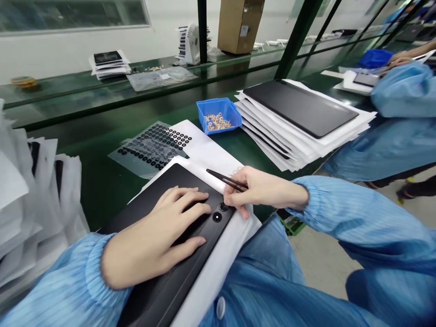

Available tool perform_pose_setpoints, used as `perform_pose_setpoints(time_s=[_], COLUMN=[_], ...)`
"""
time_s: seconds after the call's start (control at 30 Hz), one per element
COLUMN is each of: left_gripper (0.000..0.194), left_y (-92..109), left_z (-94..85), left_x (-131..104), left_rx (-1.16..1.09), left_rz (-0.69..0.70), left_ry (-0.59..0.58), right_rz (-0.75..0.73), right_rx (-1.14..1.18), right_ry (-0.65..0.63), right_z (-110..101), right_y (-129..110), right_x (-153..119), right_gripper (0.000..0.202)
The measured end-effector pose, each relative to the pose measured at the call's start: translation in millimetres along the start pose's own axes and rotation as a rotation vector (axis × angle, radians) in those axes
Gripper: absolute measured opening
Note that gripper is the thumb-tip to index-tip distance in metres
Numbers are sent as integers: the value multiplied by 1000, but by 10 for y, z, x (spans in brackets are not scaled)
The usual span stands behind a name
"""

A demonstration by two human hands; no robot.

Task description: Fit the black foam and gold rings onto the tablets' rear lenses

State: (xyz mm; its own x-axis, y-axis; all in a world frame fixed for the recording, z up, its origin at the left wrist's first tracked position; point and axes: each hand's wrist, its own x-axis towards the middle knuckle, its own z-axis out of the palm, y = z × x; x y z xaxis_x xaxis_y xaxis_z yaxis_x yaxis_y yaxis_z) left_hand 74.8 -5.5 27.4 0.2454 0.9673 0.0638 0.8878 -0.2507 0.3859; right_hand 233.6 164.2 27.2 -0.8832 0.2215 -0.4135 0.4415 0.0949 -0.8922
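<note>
A black tablet back cover [166, 286] lies on white sheets in front of me, with two round camera rings [217, 217] near its right corner. My left hand [163, 231] rests flat on the cover, fingers spread. Black tweezers [223, 177] are gripped in my right hand [250, 190], their tips pointing up and left, away from the cover. Fingers of that hand touch the corner beside the upper ring, which they partly hide. Just beyond the cover, a clear sheet of black rings [153, 145] lies partly over a white paper [200, 141].
A blue bin [220, 116] of small tan pieces stands behind the paper. To its right is a stack of covers and white sheets [299, 113]. White-wrapped pieces [37, 204] crowd the left. At far right, a co-worker's blue sleeve [405, 91] shows. A cardboard box [240, 25] sits on the shelf.
</note>
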Motion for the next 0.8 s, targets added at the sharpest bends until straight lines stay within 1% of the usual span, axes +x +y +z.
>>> perform_pose_setpoints(time_s=[0.13,0.3,0.57,0.7,0.8], left_gripper=[27,27,26,26,26], left_y=[3,9,14,12,5], left_z=[16,45,33,36,43], left_x=[20,14,28,19,15], left_rx=[-32,-38,-43,-23,-2], left_rz=[-18,-39,-29,-19,-4], left_ry=[0,-12,-6,3,11], right_rz=[3,33,48,29,52], right_rx=[17,31,-87,-155,-191], right_ry=[-33,-20,2,2,-8], right_z=[-20,-17,11,5,-1], right_y=[-3,-27,-75,-67,-78], right_x=[2,7,-5,5,18], right_gripper=[6,6,10,9,8])
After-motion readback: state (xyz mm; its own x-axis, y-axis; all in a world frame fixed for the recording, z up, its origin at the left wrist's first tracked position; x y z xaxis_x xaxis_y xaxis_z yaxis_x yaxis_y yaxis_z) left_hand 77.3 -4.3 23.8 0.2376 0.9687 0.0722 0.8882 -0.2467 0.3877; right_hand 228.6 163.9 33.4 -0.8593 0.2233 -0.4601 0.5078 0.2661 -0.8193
